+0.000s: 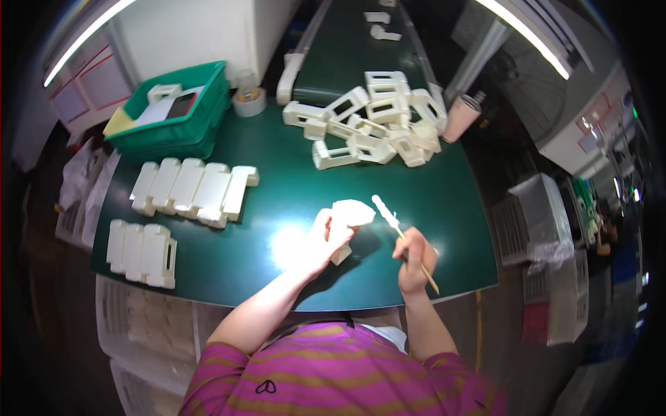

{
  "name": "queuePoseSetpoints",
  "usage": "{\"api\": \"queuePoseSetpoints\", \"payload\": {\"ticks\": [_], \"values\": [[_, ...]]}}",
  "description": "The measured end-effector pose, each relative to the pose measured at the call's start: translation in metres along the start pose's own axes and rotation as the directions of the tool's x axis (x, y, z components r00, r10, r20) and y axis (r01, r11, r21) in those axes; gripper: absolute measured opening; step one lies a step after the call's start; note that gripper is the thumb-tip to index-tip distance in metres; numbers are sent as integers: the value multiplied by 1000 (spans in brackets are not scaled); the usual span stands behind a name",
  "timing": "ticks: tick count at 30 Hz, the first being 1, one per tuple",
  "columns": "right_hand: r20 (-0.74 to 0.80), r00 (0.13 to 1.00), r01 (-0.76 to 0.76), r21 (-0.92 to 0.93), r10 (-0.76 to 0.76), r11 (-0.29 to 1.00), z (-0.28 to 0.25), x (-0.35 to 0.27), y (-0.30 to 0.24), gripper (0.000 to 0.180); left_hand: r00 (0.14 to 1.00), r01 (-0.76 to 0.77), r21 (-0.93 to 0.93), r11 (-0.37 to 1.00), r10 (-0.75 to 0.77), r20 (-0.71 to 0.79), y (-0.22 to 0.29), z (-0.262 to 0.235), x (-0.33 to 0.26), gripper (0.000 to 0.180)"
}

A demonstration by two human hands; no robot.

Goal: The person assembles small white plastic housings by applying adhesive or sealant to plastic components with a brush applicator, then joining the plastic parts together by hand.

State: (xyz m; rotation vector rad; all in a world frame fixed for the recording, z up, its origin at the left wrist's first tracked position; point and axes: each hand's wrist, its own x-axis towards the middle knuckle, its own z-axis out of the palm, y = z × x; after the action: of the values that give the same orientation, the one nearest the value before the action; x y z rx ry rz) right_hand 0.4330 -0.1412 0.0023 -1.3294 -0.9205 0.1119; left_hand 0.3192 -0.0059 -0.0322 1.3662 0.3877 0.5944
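My left hand [325,243] is closed around a white moulded plastic part [352,212], holding it tilted above the green table near its front. In my right hand [416,260] is a thin wooden stick [431,281], gripped like a pen. A lumpy white material [383,210] covers its far end, which is close to the part's right side with a small gap between them. Beyond my hands lies a loose heap of white frame-shaped plastic parts [371,148]. Similar parts stand in two rows on the left, a longer back row [191,187] and a shorter front row [141,249].
A green conveyor belt [347,59] carries a few white parts at the far side. Green stacked bins [166,139] stand at the back left, beside a tape roll [249,104]. A pinkish bottle [461,119] is right of the heap. Plastic crates [149,319] stand below the table's left edge.
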Motion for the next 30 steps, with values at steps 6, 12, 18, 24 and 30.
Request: {"api": "queuePoseSetpoints", "payload": {"ticks": [6, 12, 18, 24, 30], "values": [[-19, 962, -272, -91, 271, 958, -17, 15, 9, 44, 996, -62, 346, 936, 38, 75, 43, 2, 6, 60], [40, 959, -280, -28, 281, 959, -17, -1, 11, 47, 990, -17, 631, 776, -76, 120, 82, -42, 2, 42], [92, 952, -297, 40, 292, 954, -15, -2, 10, 49, 917, -375, 922, 102, 190, 351, 66, -84, -18, 38], [126, 938, -329, 39, 322, 943, -25, -1, 14, 47, 941, -308, 932, 192, 203, 270, 68, -87, -37, 32], [175, 928, -337, 10, 330, 942, -25, 7, 11, 44, 936, -148, 988, -38, 317, 153, 66, -108, -37, 34]]}}
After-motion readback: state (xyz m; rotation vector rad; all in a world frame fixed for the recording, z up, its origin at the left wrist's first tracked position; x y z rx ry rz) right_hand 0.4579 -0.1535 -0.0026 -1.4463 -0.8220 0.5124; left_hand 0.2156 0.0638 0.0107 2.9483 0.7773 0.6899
